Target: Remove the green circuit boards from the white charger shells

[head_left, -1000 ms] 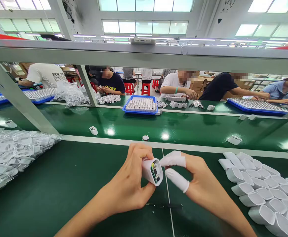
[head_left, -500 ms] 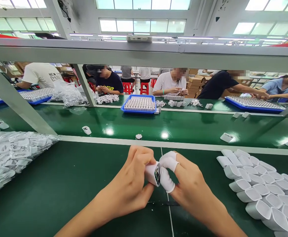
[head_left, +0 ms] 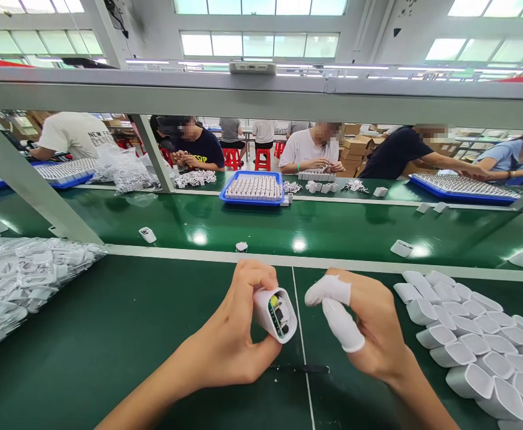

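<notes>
My left hand (head_left: 236, 334) grips a white charger shell (head_left: 275, 313) with its open end turned towards me; a small circuit board shows inside. My right hand (head_left: 369, 325) hovers just right of the shell, a little apart from it. White finger cots cover its thumb and forefinger, which are curled with nothing between them. Both hands are above the green bench mat (head_left: 109, 346).
Several empty white shells (head_left: 471, 340) lie in rows at the right. A bag of white parts (head_left: 23, 280) sits at the left. Loose shells ride the green conveyor (head_left: 333, 230) beyond. Other people work at blue trays (head_left: 253, 190) across it.
My right hand's covered fingertips pressed into the shell's open end half a second ago and have now drawn back to the right. Shells on the conveyor drifted left.
</notes>
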{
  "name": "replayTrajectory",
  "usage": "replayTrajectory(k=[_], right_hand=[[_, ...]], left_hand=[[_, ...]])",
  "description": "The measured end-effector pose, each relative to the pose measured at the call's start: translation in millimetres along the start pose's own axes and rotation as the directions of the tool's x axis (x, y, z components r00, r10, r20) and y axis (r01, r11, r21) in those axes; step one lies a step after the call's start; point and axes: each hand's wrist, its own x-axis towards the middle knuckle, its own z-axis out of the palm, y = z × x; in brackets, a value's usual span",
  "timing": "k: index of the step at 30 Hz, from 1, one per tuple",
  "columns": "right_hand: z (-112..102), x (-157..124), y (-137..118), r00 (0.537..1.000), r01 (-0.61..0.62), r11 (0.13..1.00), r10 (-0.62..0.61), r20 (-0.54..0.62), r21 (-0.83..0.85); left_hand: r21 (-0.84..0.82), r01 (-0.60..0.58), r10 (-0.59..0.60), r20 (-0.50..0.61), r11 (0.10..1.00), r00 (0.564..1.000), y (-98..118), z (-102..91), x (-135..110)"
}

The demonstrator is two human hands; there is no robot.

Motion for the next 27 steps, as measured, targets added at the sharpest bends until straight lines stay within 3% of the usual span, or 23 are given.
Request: replayTrajectory(k=[6, 14, 20, 24, 27], right_hand=[[19, -4, -7, 0.995, 0.047, 0.999, -0.046, -0.085, 0.01], [51, -16, 1, 0.976, 0.116, 0.988, -0.133, -0.171, -0.105], [65, -20, 21, 0.98, 0.064, 0.998, -0.062, -0.187, 0.006], [73, -24, 23, 0.958, 0.047, 0.992, -0.012, -0.286, 0.117], [72, -27, 13, 0.954, 0.095, 0.989, -0.059, -0.293, 0.111]], left_hand=[[-0.007, 0.059, -0.059, -0.144, 0.998, 0.988, -7, 5.6, -1], [0.088, 0.059, -0.02, -0.39, 0.994, 0.921, -11, 31.1, -6], [0.184, 0.034, 0.05, -0.436, 0.982, 0.899, -25, 42.9, -5], [0.077, -0.004, 0.042, -0.491, 0.997, 0.87, -30, 49.1, -6], [-0.043, -0.04, 0.008, -0.569, 0.998, 0.822, -29, 58.5, -11]])
